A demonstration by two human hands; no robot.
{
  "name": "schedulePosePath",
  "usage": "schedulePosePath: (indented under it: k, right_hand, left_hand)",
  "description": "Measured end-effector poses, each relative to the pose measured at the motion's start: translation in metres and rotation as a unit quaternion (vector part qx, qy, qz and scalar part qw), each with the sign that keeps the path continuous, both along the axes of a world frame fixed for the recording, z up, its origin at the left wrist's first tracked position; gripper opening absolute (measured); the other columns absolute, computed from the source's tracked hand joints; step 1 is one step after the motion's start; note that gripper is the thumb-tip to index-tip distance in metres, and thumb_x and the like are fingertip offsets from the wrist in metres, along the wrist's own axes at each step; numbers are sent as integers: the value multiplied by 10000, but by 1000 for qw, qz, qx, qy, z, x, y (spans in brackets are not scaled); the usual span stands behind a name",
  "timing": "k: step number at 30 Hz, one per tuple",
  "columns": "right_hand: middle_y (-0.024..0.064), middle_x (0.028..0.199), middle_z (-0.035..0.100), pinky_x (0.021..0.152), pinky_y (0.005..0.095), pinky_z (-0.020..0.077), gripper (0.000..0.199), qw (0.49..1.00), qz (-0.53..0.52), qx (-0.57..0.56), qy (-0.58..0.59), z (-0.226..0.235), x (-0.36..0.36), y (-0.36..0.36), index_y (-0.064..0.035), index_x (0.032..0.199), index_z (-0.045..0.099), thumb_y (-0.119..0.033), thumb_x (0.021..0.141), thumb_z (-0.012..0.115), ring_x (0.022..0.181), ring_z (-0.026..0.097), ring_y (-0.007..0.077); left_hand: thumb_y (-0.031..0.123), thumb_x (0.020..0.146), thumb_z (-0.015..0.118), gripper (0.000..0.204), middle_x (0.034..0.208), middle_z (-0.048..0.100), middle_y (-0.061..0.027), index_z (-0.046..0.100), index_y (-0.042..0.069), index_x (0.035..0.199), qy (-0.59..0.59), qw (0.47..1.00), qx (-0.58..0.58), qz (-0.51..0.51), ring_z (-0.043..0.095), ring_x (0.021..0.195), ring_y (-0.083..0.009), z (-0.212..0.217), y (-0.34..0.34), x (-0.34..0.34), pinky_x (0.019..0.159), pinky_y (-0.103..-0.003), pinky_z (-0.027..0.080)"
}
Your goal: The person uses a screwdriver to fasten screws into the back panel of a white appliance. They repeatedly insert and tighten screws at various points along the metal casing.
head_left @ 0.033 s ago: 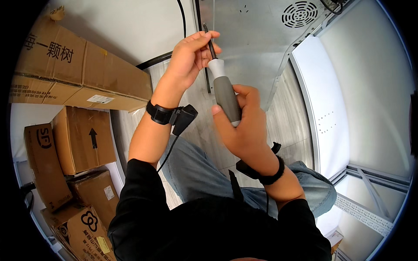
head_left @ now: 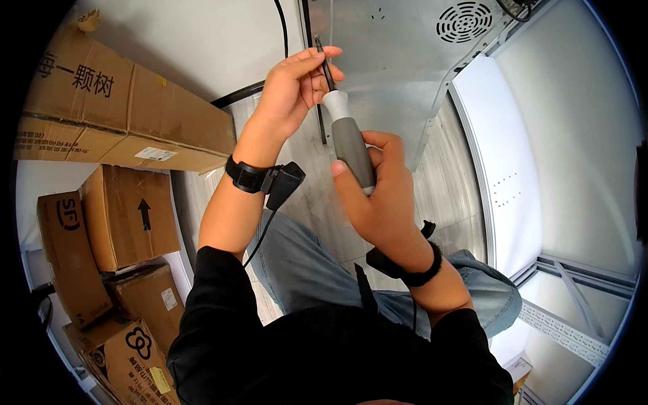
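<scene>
A screwdriver [head_left: 349, 145] with a grey handle, a pale collar and a dark shaft slants up and slightly left in front of me. My right hand [head_left: 386, 192] is closed round the lower part of the handle, thumb on its left side. Farther up, my left hand [head_left: 295, 88] steadies the shaft between thumb and fingers. The tip points at the left edge of a metal panel [head_left: 381, 74], near a small screw or hole; whether it is seated there I cannot tell. Black straps with small devices sit on both wrists.
Cardboard boxes [head_left: 138, 209] are stacked at the left, with a long box [head_left: 179, 121] above them. The panel carries a round vent [head_left: 464, 22]. A white curved panel [head_left: 506, 169] and a metal frame [head_left: 567, 331] stand at the right. A black cable [head_left: 282, 30] hangs behind the left hand.
The handle's butt end and my right thumb have shifted very slightly to the right. My left hand stays at the shaft.
</scene>
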State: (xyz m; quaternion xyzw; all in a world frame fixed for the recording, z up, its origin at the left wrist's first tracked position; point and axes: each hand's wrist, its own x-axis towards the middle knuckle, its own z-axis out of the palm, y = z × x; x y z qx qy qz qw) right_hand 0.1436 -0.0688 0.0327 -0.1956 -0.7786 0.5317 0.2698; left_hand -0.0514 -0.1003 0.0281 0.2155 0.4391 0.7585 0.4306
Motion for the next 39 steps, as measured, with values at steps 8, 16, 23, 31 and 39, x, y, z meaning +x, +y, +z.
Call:
schedulePosePath:
  k: [8, 16, 23, 31, 39]
  right_hand:
    - [118, 667, 570, 536, 302, 430, 396, 982, 97, -115, -110, 5, 3, 8, 39, 1060, 516, -266, 844, 645, 569, 560, 180]
    - [18, 763, 579, 559, 239, 429, 446, 961, 116, -244, -54, -4, -2, 12, 27, 1165, 493, -255, 854, 646, 647, 529, 76]
    - [-8, 773, 556, 538, 198, 415, 456, 948, 115, -288, -76, 6, 4, 17, 0, 1259, 445, -245, 900, 583, 638, 487, 37]
    - [-23, 742, 507, 518, 198, 392, 447, 950, 135, -278, -45, 2, 8, 17, 9, 1269, 442, -238, 915, 559, 595, 448, 35]
    - [3, 766, 536, 521, 201, 403, 451, 931, 143, -332, -54, -2, 37, 29, -1, 1283, 434, -244, 918, 540, 622, 485, 52]
  left_hand:
    - [140, 907, 548, 211, 711, 615, -23, 581, 14, 1074, 26, 998, -19, 45, 575, 604, -72, -10, 1, -6, 565, -199, 453]
    - [189, 937, 433, 282, 686, 608, -50, 588, 3, 1081, -36, 999, -6, -9, 557, 598, -108, -8, 4, -9, 585, -236, 459]
    - [211, 935, 354, 342, 689, 624, -50, 614, 8, 1027, -65, 998, -16, 19, 548, 607, -117, -2, 17, -12, 579, -247, 435]
    - [216, 938, 373, 332, 640, 604, -29, 620, 1, 997, -84, 994, -5, 66, 534, 594, -122, -9, 21, -14, 574, -254, 420]
    - [228, 966, 379, 329, 682, 587, -24, 590, -4, 1066, -25, 998, -4, 49, 518, 586, -103, -15, 18, 0, 536, -242, 400]
